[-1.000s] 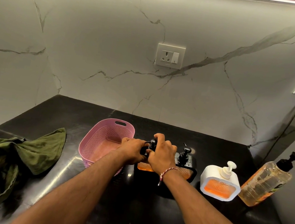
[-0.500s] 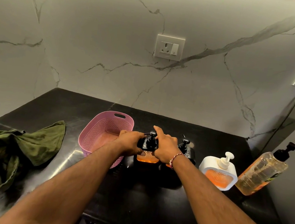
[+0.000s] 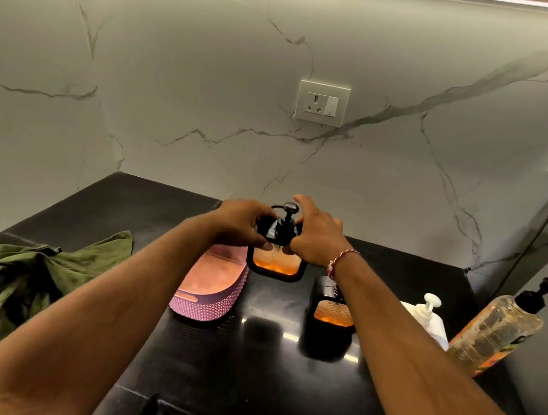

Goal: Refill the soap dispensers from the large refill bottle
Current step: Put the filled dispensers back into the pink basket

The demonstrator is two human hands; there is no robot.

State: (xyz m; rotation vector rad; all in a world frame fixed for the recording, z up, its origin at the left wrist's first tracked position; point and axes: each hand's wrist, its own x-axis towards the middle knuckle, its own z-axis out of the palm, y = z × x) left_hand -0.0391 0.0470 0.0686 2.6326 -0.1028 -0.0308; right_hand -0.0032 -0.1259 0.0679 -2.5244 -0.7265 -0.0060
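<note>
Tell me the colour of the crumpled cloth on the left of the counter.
The cloth is olive green, seen best in the head view.

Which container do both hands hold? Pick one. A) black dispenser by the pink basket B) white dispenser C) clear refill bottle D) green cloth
A: the left hand and right hand both grip the black dispenser next to the pink basket.

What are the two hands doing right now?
The left hand grips the black dispenser.
The right hand grips the same dispenser near its pump.
</note>
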